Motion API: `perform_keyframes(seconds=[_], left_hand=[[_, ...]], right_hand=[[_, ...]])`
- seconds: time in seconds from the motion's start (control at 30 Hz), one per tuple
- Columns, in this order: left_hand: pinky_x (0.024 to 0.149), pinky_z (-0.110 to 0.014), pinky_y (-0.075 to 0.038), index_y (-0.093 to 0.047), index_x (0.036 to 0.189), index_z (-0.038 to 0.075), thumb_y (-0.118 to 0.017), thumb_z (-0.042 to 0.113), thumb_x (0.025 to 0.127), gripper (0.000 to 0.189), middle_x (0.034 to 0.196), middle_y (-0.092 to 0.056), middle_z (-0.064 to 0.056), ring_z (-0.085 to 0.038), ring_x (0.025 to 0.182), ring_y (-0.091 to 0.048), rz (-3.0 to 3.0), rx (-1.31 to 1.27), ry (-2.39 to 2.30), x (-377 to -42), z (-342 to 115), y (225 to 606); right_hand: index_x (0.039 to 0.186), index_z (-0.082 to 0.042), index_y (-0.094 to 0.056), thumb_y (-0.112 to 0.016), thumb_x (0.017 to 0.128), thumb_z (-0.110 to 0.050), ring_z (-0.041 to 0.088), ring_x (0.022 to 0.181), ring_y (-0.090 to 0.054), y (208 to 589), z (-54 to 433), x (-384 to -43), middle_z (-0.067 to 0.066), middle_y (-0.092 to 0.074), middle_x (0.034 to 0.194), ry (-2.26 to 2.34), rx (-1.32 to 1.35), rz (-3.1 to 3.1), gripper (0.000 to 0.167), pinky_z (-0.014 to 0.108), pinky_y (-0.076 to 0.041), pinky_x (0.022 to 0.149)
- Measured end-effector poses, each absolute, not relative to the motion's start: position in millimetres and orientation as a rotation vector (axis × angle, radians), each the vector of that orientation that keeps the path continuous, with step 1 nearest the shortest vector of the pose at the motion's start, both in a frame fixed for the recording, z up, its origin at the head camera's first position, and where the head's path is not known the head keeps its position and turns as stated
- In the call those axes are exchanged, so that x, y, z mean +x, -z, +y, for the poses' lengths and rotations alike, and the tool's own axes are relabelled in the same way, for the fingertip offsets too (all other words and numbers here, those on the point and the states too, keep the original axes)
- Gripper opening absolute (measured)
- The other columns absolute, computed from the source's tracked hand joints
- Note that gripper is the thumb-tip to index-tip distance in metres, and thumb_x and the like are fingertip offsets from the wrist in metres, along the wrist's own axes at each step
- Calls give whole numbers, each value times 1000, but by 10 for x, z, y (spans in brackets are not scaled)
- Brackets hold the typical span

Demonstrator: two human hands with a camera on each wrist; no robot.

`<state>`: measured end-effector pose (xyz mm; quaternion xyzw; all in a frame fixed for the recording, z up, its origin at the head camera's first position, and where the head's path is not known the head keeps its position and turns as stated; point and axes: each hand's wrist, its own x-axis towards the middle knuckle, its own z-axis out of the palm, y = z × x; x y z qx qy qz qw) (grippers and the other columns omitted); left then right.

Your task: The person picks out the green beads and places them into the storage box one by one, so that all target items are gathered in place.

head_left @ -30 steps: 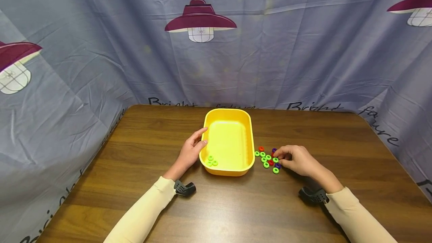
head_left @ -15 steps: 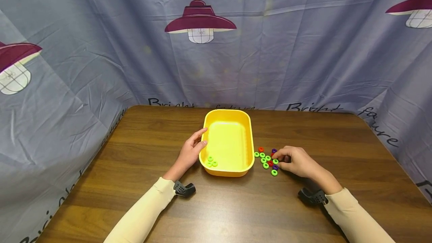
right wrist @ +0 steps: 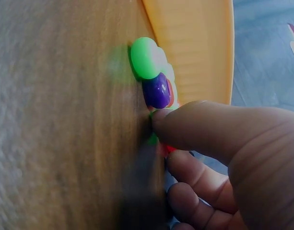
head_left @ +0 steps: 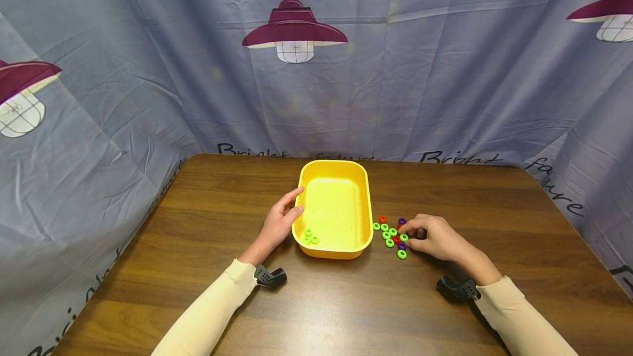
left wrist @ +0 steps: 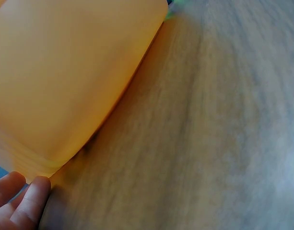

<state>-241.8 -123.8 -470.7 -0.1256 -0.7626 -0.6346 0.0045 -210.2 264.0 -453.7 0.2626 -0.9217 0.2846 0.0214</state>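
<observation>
A yellow plastic tub (head_left: 336, 253) stands on the table. My left hand (head_left: 278, 224) holds its left side, with thumb and index fingertip at the rim; in the left wrist view, fingertips (left wrist: 35, 196) meet the tub's wall. To the right of the tub, my right hand (head_left: 432, 237) pinches a green ring (head_left: 404, 237) between thumb and index finger, low over the table. A purple ring (right wrist: 157, 91) and another green ring (right wrist: 145, 58) lie just beyond the thumb in the right wrist view. The pinched ring is mostly hidden there.
Several green rings (head_left: 384, 227) lie loosely grouped between the tub and my right hand, with red rings (head_left: 396, 239) and an orange-red ring (head_left: 383, 218) among them. Three green rings (head_left: 309, 232) sit in the tub's near left corner. A printed curtain (head_left: 395, 98) hangs behind the table (head_left: 336, 312).
The purple ring and the nearest green ring beside my right fingers have shifted slightly left and toward me. My right fingers have closed in a little. My left hand and the tub stay put.
</observation>
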Motion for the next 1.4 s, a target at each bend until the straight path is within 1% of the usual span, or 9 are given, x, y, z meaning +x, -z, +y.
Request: perform_keyframes(seconds=[0.13,0.33,0.5,0.7,1.07,1.4], left_hand=[[93,-18,-51,-49,150,6,-55,5,100,50,147,-54,-25,-40,129,-58,-2388,-397,2003,-2422,-1238,4704],[90,-15,-49,-51,149,7,-55,5,100,49,145,-56,-24,-40,129,-58,-2389,-386,1995,-2434,-1236,4710],[92,-15,-48,-51,149,7,-56,6,101,49,146,-55,-24,-39,129,-57,-2388,-390,1988,-2437,-1240,4719],[92,-16,-49,-51,149,6,-56,6,101,49,146,-55,-24,-39,129,-57,-2383,-388,1999,-2420,-1244,4704],[86,-13,-49,-50,149,4,-56,4,100,50,141,-57,-28,-40,123,-60,-2365,-402,2011,-2435,-1228,4710],[86,-12,-49,-51,149,4,-56,3,99,49,142,-57,-28,-42,124,-59,-2361,-390,2016,-2414,-1225,4697]], right_hand=[[95,-16,-78,-82,76,-2,1,72,-49,4537,2640,-2100,-9,-63,81,-883,808,-2852,24,22,-41,63],[93,-17,-78,-82,76,-2,2,72,-49,4539,2635,-2098,-10,-62,80,-885,797,-2853,23,21,-41,62],[92,-16,-77,-81,76,-1,1,71,-50,4540,2641,-2109,-10,-62,79,-887,805,-2851,22,21,-42,62],[94,-13,-76,-79,81,-3,-4,70,-52,4519,2646,-2133,-10,-65,78,-919,779,-2862,18,21,-47,62],[99,-10,-77,-77,81,-1,-2,71,-55,4412,2584,-2156,-8,-67,80,-919,774,-2800,19,23,-50,64],[101,-7,-77,-77,84,-4,0,71,-55,4300,2426,-2243,-7,-68,80,-942,783,-2771,18,23,-51,63]])
